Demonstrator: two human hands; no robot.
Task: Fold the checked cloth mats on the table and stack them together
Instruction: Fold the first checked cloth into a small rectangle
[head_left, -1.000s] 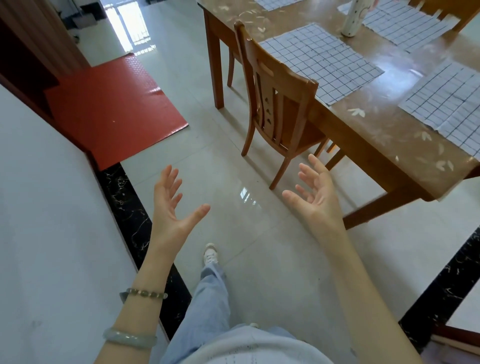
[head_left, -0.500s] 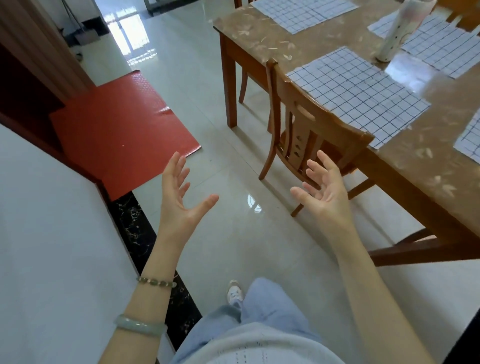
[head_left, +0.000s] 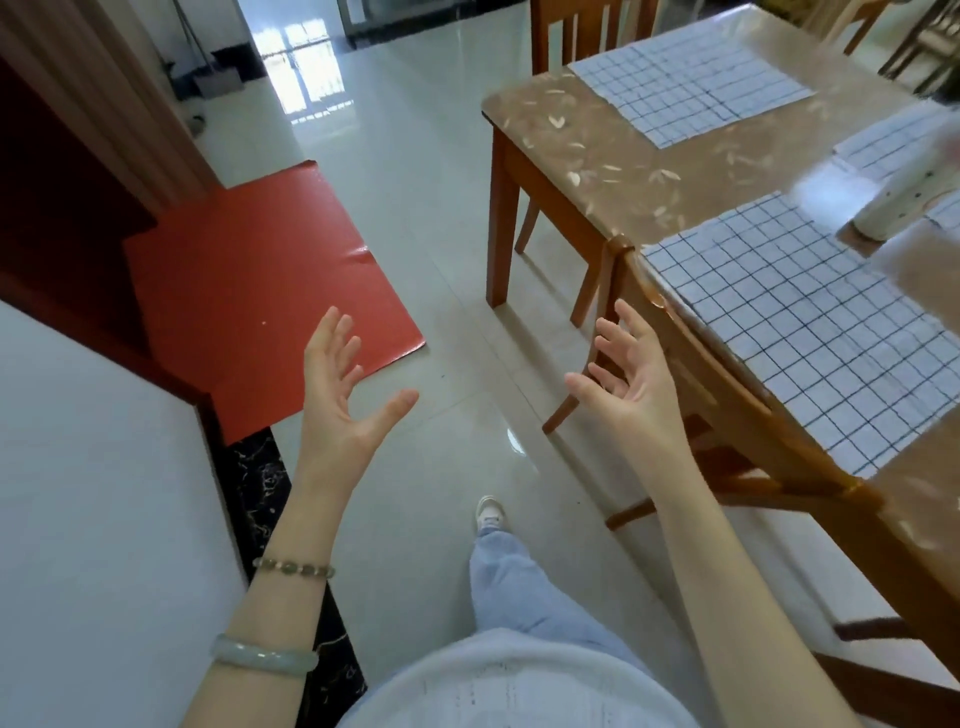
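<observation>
Both my hands, left (head_left: 340, 402) and right (head_left: 631, 387), are spread wide and empty over the floor, so I should step round the chair (head_left: 727, 415) to the nearest checked mat (head_left: 800, 332), flat on the surface (head_left: 587, 150) at two o'clock, and pinch two corners evenly.

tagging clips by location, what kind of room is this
Most likely a home dining area: a wooden dining table laid with checked cloth mats, wooden chairs tucked in, and a glossy tiled floor.

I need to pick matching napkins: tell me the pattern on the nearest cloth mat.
White with a dark thin-lined check grid, nearest cloth mat, clearest in the head view.
</observation>
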